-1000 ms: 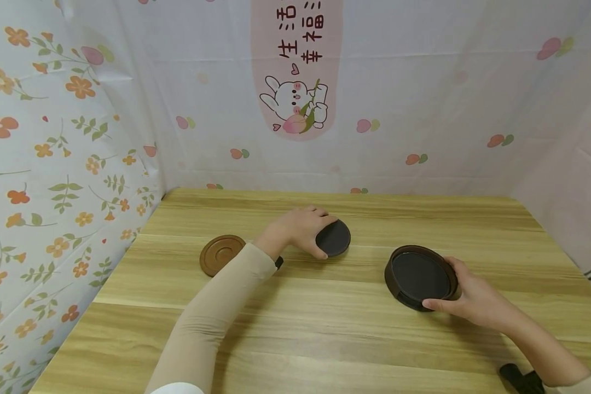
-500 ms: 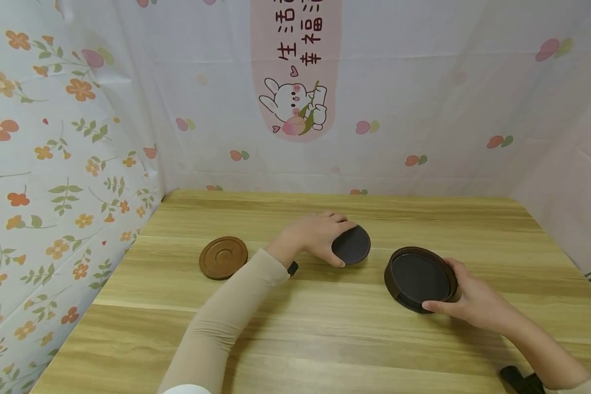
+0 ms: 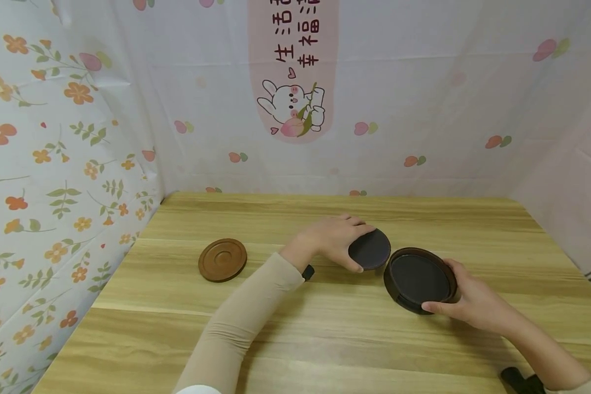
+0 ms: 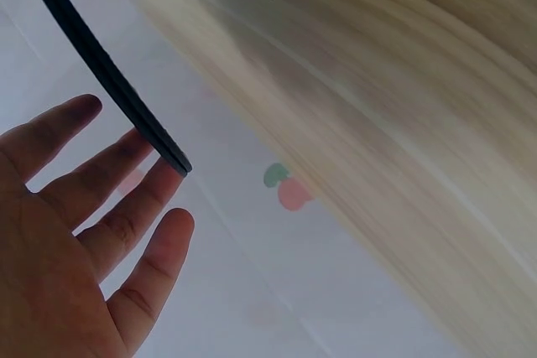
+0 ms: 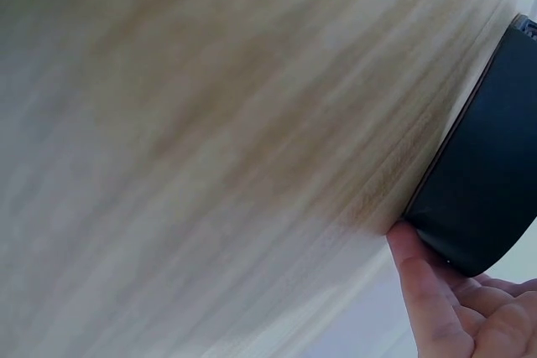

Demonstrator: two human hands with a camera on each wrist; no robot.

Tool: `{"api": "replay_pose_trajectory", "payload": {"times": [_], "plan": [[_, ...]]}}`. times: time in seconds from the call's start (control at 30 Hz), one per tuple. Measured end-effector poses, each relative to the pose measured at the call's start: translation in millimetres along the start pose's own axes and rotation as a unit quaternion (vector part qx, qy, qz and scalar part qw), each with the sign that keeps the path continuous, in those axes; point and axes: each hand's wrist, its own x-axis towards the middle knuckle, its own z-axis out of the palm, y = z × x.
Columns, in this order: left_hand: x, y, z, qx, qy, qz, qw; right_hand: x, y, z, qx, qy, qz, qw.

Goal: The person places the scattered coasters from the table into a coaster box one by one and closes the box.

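Observation:
My left hand [image 3: 336,241] pinches a thin round black coaster [image 3: 371,249] by its edge, thumb on the near side and fingers on the far side. In the left wrist view the coaster [image 4: 109,69] shows edge-on, clear of the table. Just to its right sits a round dark coaster holder [image 3: 392,284] with a raised rim and a black disc [image 3: 420,277] inside. My right hand [image 3: 475,298] grips the holder's right side, its thumb at the near rim. The right wrist view shows the holder's dark outer wall [image 5: 487,157] against the fingers.
A round brown wooden coaster [image 3: 222,260] with a ringed centre lies on the left of the wood-grain table [image 3: 295,334]. A floral cloth [image 3: 79,164] hangs on the left, and a printed cloth [image 3: 423,109] stands behind the table's back edge.
My left hand has carried the black coaster to the right and slightly nearer, up close to the holder. My right hand and the holder have stayed in place.

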Motion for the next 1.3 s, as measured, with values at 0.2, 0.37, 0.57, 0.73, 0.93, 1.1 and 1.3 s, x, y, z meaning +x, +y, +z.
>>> {"api": "replay_pose_trajectory", "payload": {"times": [0.2,0.37,0.57,0.73,0.93,1.1,1.3], "plan": [[11.0,7.9,2.7,-0.012,0.006,0.013,0.9998,0.2,-0.3,0.0,-0.004,-0.007,0.008,1.000],[17.1,15.2,2.8,-0.015,0.002,0.014,0.9998,0.8,-0.4,-0.2,-0.006,-0.011,0.011,1.000],[22.5,22.3,2.8,-0.010,-0.003,0.022,0.9997,0.8,1.2,-0.3,0.000,-0.013,0.010,1.000],[27.3,29.6,2.6,-0.002,-0.006,0.027,0.9996,0.5,1.4,-0.8,0.005,-0.018,0.010,1.000],[32.7,39.5,3.3,-0.009,-0.006,0.032,0.9994,0.6,1.5,-0.7,0.006,-0.014,0.007,1.000],[37.2,46.4,4.2,-0.006,-0.011,0.037,0.9992,0.7,1.4,-0.6,0.012,-0.013,0.001,1.000],[43.0,52.6,7.4,0.009,-0.020,0.044,0.9988,1.4,1.0,-1.2,0.020,-0.017,-0.001,1.000]]}}
